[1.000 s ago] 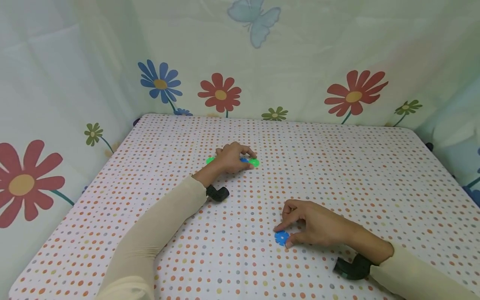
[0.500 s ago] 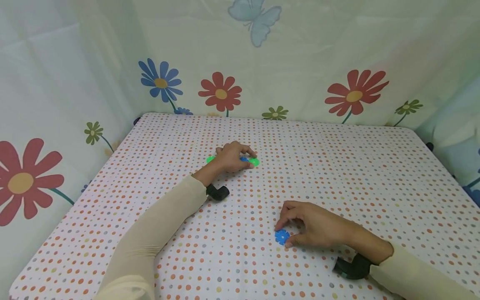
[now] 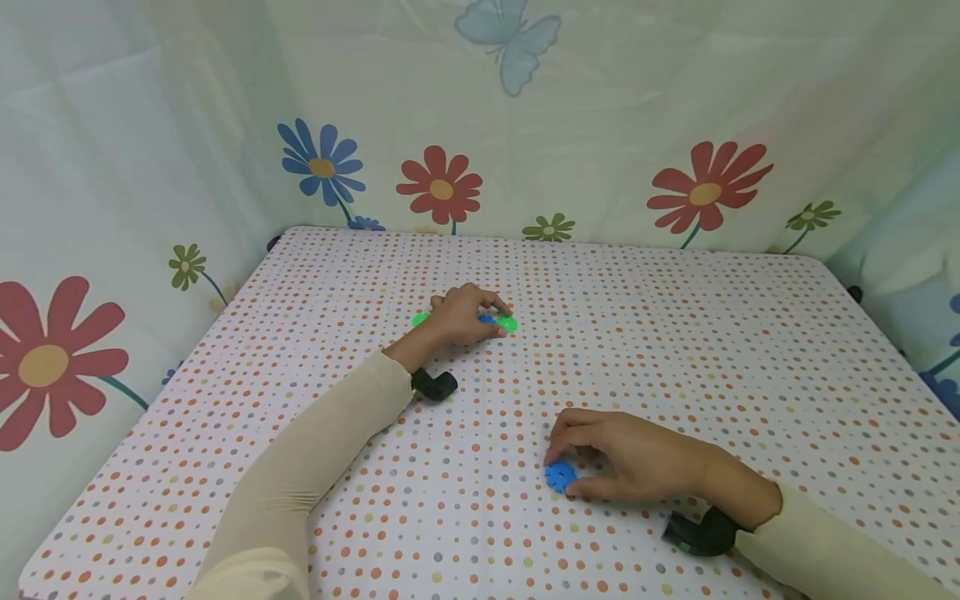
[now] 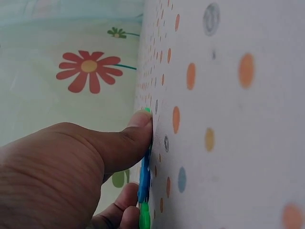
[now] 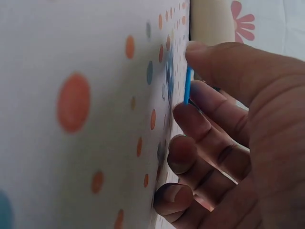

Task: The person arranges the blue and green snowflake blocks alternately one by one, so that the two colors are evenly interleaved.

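Note:
A row of flower-shaped plastic discs lies on the cloth near the middle, with a green disc (image 3: 420,320) at its left end, a blue disc (image 3: 487,319) further right and another green disc (image 3: 507,324) at the right end. My left hand (image 3: 459,320) covers the row's middle; its thumb and fingertips pinch the right-end green disc at its edges. Closer to me, my right hand (image 3: 637,457) pinches a single notched blue disc (image 3: 561,477) between thumb and fingers. Seen edge-on in the right wrist view, that blue disc (image 5: 188,86) stands slightly off the cloth.
White cloth with coloured dots covers the table (image 3: 712,333). A curtain (image 3: 600,108) printed with flowers and a butterfly hangs behind and at both sides. Dark wrist devices (image 3: 435,386) sit below both wrists.
My right hand has closed on the blue disc and picked it slightly up, shifting a little left. My left hand stays where it was on the row.

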`<act>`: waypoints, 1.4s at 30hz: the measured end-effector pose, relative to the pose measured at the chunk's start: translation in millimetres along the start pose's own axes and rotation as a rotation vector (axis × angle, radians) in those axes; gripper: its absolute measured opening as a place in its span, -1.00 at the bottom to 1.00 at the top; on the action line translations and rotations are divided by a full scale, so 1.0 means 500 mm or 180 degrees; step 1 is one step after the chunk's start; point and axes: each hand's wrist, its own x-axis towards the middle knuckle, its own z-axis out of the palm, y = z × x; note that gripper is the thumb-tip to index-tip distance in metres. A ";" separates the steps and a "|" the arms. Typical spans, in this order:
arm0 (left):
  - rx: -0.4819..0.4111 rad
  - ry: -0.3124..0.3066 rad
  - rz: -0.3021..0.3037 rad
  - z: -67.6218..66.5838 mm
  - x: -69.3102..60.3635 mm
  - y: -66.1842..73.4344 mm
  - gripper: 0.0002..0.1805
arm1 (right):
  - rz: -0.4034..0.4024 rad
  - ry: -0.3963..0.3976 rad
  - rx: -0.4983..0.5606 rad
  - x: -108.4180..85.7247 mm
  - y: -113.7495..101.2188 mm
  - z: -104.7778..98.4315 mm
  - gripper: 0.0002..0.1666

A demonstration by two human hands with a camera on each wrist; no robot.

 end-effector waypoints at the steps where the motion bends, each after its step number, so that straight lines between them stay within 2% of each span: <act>1: 0.0005 -0.0001 -0.0001 0.000 0.000 0.000 -0.68 | -0.0001 0.0006 0.0024 0.001 0.000 0.000 -0.73; 7: 0.0013 -0.0005 0.0016 -0.002 0.000 -0.001 -0.68 | 0.0043 0.0044 0.0165 0.003 0.003 -0.002 -0.73; 17: 0.0026 -0.0023 -0.0001 -0.001 -0.001 -0.001 -0.67 | 0.0240 0.0050 0.0152 0.002 0.009 -0.005 -0.69; 32: -0.0003 -0.0005 -0.0045 0.000 -0.002 -0.006 -0.68 | -0.0029 0.0230 0.0415 0.008 0.017 -0.008 -0.69; 35: -0.0012 -0.0008 -0.0020 -0.001 -0.002 -0.006 -0.68 | -0.0120 0.0443 0.0552 0.009 0.030 -0.017 -0.68; 38: -0.0028 -0.0021 0.0013 -0.001 -0.001 -0.004 -0.68 | -0.0153 0.0789 0.0776 0.013 0.060 -0.033 -0.66; 40: -0.0031 -0.0033 0.0013 -0.001 0.000 -0.004 -0.68 | -0.0050 0.1001 0.0874 0.022 0.086 -0.049 -0.64; 42: -0.0038 -0.0030 0.0017 -0.001 0.002 -0.003 -0.68 | 0.0168 0.1129 0.0877 0.037 0.112 -0.069 -0.64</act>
